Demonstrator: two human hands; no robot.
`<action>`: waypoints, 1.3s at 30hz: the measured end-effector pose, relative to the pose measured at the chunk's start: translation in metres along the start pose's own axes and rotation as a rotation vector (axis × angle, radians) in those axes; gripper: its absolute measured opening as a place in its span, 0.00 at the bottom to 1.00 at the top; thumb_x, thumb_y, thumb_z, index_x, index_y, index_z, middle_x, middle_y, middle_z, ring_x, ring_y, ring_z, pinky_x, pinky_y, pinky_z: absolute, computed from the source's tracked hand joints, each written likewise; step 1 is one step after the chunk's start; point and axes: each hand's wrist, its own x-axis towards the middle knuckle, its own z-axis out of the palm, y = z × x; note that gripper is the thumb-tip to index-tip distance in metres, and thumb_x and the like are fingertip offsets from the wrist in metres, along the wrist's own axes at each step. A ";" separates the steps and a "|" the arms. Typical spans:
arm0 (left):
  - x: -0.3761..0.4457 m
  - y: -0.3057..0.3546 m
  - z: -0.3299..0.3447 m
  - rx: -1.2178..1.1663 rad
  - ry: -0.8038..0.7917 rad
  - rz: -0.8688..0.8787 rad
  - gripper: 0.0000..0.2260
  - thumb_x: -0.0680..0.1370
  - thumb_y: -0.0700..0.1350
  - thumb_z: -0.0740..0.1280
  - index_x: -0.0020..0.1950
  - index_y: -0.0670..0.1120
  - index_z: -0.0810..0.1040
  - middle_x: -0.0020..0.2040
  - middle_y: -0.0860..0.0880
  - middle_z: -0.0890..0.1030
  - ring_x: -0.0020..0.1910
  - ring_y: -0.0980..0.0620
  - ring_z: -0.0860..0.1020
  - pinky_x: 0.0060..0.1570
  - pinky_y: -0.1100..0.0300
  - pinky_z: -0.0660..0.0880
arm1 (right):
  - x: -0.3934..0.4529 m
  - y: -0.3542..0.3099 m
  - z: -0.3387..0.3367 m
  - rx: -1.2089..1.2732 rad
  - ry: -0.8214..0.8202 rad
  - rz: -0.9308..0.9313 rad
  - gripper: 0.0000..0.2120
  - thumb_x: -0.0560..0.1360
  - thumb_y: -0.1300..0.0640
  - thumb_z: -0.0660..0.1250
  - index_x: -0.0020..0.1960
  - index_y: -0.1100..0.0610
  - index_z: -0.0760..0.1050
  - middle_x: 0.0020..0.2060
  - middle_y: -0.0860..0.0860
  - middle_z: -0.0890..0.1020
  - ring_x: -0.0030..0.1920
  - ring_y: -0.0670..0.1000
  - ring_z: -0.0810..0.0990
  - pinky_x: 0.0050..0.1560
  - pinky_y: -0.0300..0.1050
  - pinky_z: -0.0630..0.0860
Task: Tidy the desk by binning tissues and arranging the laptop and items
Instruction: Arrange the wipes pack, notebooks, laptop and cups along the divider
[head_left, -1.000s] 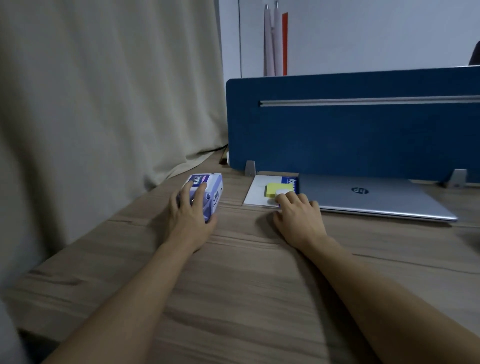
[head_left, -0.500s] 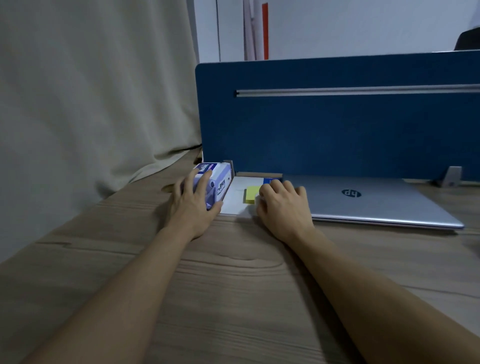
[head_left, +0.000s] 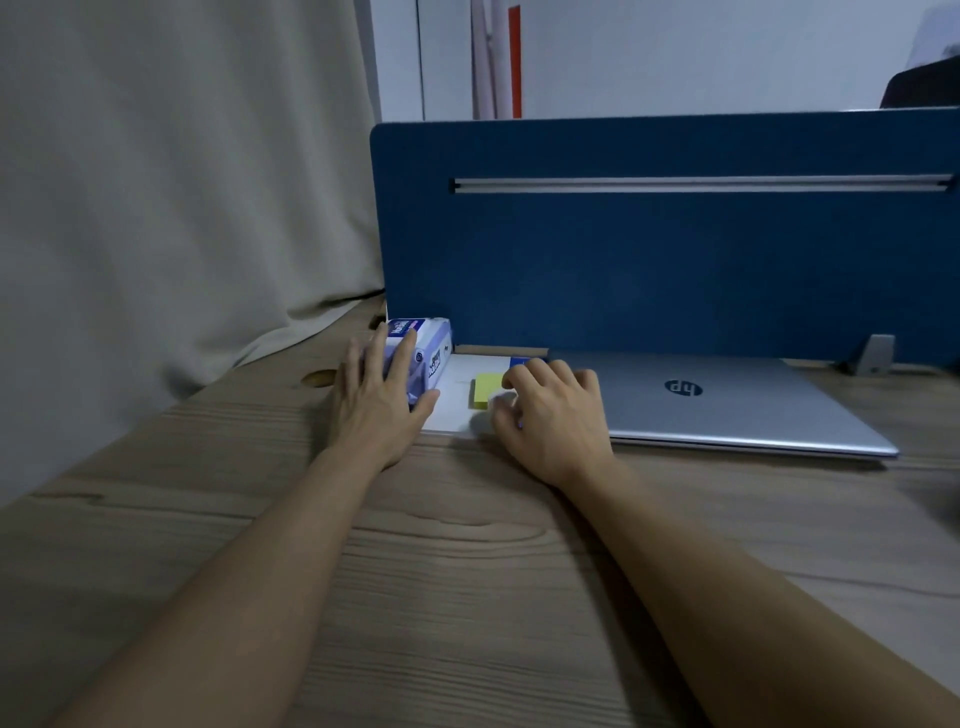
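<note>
Left hand (head_left: 382, 400) has slid the gripped blue-and-white tissue pack (head_left: 422, 349) far against the blue divider panel (head_left: 649, 260); right hand's (head_left: 553, 410) curled fingers rest beside the yellow sticky-note pad (head_left: 485, 389), so arranging looks nearly finished.

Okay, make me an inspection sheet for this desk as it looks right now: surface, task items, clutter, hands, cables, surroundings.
Surface: wooden desk, grain visible, a round hole near the left rear.
Job's things: closed silver laptop flat against the blue divider; tissue pack at the divider's left end; yellow sticky notes on a white sheet between pack and laptop.
Clutter: nothing seen; no loose tissues in view.
Hands: left hand grips the tissue pack; right hand rests curled on the sheet beside the sticky notes, what it holds is hidden.
Cables: nothing seen.
Surroundings: beige curtain at left, pale wall behind the divider.
</note>
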 end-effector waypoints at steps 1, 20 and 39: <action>-0.005 0.002 -0.003 0.018 0.016 0.024 0.34 0.79 0.61 0.59 0.80 0.53 0.49 0.81 0.46 0.47 0.78 0.38 0.46 0.75 0.43 0.52 | -0.003 0.001 -0.003 0.002 0.001 0.000 0.10 0.75 0.49 0.60 0.45 0.55 0.76 0.41 0.49 0.79 0.43 0.55 0.75 0.45 0.51 0.66; -0.146 0.101 -0.072 -0.136 -0.089 0.154 0.33 0.79 0.58 0.59 0.80 0.53 0.49 0.81 0.50 0.49 0.80 0.48 0.47 0.75 0.48 0.58 | -0.117 0.024 -0.142 -0.026 -0.292 0.092 0.16 0.77 0.45 0.58 0.61 0.50 0.70 0.57 0.50 0.76 0.58 0.54 0.73 0.55 0.53 0.70; -0.228 0.260 -0.090 -0.289 -0.269 0.317 0.32 0.79 0.57 0.60 0.80 0.52 0.52 0.81 0.51 0.51 0.79 0.50 0.48 0.76 0.46 0.55 | -0.230 0.138 -0.279 -0.169 -0.375 0.431 0.17 0.76 0.47 0.61 0.63 0.51 0.68 0.61 0.52 0.73 0.61 0.56 0.72 0.58 0.55 0.72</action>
